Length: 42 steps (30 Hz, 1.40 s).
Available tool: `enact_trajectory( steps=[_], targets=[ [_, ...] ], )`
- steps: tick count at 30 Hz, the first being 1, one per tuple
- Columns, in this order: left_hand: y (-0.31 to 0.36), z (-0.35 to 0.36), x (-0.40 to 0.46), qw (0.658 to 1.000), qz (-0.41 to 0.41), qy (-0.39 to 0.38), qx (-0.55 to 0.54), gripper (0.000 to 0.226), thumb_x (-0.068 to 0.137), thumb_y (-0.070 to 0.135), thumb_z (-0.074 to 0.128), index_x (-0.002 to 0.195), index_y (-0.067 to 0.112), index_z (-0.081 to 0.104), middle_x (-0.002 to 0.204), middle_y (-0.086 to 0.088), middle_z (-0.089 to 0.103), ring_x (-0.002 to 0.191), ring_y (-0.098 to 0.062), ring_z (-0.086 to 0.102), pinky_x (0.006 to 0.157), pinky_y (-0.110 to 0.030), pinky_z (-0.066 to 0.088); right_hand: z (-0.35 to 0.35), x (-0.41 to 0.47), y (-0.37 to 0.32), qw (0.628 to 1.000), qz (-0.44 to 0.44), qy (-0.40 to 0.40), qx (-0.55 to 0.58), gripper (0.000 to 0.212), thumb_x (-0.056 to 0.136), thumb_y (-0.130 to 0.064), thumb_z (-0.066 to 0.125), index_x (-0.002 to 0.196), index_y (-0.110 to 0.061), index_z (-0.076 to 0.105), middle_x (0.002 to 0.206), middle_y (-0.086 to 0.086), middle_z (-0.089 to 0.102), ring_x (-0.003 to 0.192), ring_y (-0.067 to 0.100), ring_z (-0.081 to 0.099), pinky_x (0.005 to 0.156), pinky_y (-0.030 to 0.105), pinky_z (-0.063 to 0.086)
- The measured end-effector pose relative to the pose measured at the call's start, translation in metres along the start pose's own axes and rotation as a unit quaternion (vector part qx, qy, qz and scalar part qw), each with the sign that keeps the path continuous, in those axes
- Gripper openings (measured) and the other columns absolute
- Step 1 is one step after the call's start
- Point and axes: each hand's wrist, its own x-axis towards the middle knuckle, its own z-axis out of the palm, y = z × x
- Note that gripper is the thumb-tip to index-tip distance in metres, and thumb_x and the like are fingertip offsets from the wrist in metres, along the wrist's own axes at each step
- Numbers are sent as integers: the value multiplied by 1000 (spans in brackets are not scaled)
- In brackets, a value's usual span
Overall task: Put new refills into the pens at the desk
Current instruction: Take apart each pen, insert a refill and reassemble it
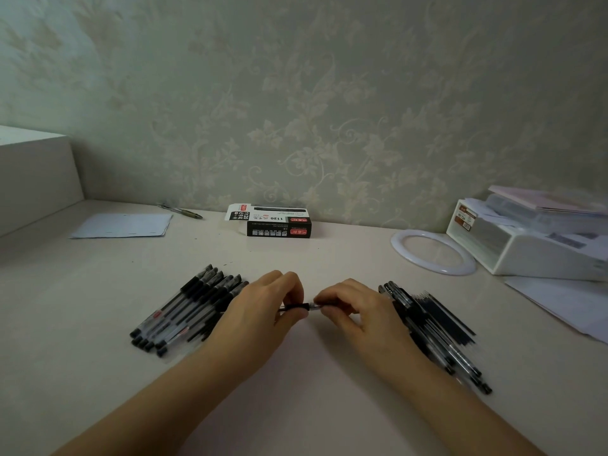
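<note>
Both hands meet over the middle of the desk [98,291], the left hand [260,311] and right hand [355,311] each curling their fingers round one pen [301,307] held level between them. A pile of pens [184,307] lies left, too overlapped to count; another pile [437,337] with loose refills [450,311] lies right. Beyond stands one black box [278,222] printed "1120".

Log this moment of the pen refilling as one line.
stage: working one pen | left hand: grips pen | right hand: pinches its other end | pen pile: left | refills: right
</note>
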Motion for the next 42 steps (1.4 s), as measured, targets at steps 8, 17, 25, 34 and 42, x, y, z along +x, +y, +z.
enact_trajectory(
  steps=[8,17,25,34,42],
  targets=[
    [3,-6,2,1000,17,0,3,13,88,32,65,82,28,54,81,14,54,68,-5,50,60,-16,35,-3,0,1,993,69,8,92,14,88,-13,70,96,-21,77,91,-14,72,90,5,66,79,26,54],
    [6,-6,2,999,28,17,-12,12,88,28,65,82,22,56,80,10,55,68,-8,49,64,-26,43,-3,0,-1,994,66,10,90,14,88,-12,70,96,-21,78,89,-14,72,89,5,66,78,25,54],
    [9,-7,2,998,42,33,-29,13,87,27,66,81,22,57,77,13,53,67,-7,49,62,-20,42,-6,0,-3,996,28,28,77,13,88,-11,70,97,-17,78,90,-10,73,90,6,68,80,19,53],
    [-46,-46,11,960,-211,168,81,5,93,14,52,97,12,55,95,-8,59,81,-27,52,67,-34,38,-9,-2,4,987,88,96,-91,10,90,-20,67,99,-21,70,92,-11,60,73,4,59,68,15,48],
    [-76,-52,1,912,-371,77,155,16,95,20,45,102,10,55,103,-12,59,96,-35,53,79,-41,47,-28,-9,6,941,202,53,-266,21,92,-33,62,81,-19,51,86,-6,48,79,15,53,67,29,45]
  ],
)
